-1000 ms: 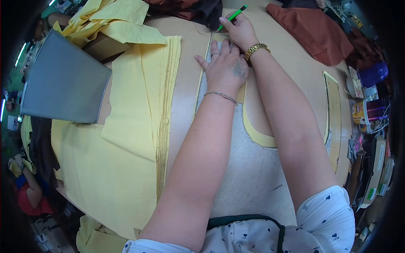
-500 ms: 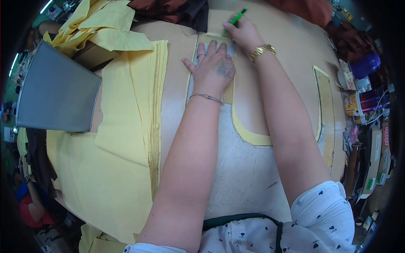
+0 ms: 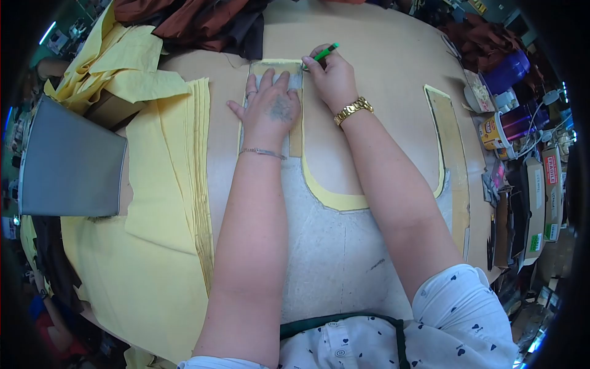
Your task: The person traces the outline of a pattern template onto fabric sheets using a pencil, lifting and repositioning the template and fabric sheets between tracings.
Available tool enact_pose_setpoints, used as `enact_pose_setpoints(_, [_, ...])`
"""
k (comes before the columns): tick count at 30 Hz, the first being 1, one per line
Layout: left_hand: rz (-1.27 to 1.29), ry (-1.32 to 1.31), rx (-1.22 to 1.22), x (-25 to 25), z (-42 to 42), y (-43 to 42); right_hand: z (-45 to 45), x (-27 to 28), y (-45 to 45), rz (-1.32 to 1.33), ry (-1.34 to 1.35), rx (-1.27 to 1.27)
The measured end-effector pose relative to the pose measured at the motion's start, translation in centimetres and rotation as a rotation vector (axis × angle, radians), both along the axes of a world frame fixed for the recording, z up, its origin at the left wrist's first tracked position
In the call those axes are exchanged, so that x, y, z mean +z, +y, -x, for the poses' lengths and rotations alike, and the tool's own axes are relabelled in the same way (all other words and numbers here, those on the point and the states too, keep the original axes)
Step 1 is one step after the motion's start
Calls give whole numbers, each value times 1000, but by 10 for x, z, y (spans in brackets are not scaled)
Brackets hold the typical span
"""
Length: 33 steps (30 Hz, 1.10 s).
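My left hand [image 3: 273,107] lies flat with fingers spread on the upper end of a grey pattern template [image 3: 335,258], whose narrow arm is edged with tan tape. Yellow fabric [image 3: 322,195] shows from under the template along its curved inner edge. Closed around a green pen [image 3: 324,51], my right hand [image 3: 335,77] rests at the template's upper right corner. The pen's tip points down at that corner; whether it touches the fabric is too small to tell.
Left of the template is a stack of yellow fabric [image 3: 166,166], with a grey metal block [image 3: 74,160] standing on it. Brown and dark cloth [image 3: 203,24] is heaped at the back. Along the right edge are a white tub [image 3: 493,132], a purple bottle [image 3: 507,71] and boxes [image 3: 534,203].
My right hand has brought the pen down and closer to the template's upper right corner. My left hand still presses flat on the template. The whole view has shifted a little.
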State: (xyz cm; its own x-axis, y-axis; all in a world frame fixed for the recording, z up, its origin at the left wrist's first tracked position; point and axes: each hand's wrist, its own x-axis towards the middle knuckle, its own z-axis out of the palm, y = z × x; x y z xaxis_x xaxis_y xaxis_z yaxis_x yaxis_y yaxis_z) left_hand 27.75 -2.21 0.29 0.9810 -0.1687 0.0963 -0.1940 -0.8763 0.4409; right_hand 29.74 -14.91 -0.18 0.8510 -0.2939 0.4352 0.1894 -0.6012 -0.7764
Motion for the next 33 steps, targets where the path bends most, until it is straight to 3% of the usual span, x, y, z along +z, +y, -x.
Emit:
enact_pose_setpoints(3, [19, 8, 1, -3, -3, 2, 28, 3, 15, 61, 144, 114])
enact_pose_setpoints(7, [15, 44, -17, -2, -5, 5, 73, 22, 19, 230, -232, 137])
enact_pose_setpoints(8, [1, 31, -22, -3, -5, 6, 72, 42, 11, -27, -18, -4])
enact_pose_setpoints(11, [4, 10, -16, -5, -5, 5, 24, 17, -25, -385, -109, 120])
enact_pose_setpoints(15, [13, -20, -15, -4, -5, 3, 1, 3, -4, -595, 52, 68])
enact_pose_setpoints(23, [-4, -30, -12, -7, -4, 2, -14, -20, -8, -230, -61, -2])
enact_pose_setpoints(27, [0, -20, -24, -6, -4, 4, 36, 8, 22, 74, 19, 98])
enact_pose_setpoints(30, [-14, -12, -37, -5, -2, 5, 68, 11, 30, 247, -284, 247])
enact_pose_setpoints(33, [0, -6, -17, -8, -5, 4, 57, 25, 2, -140, -79, 65])
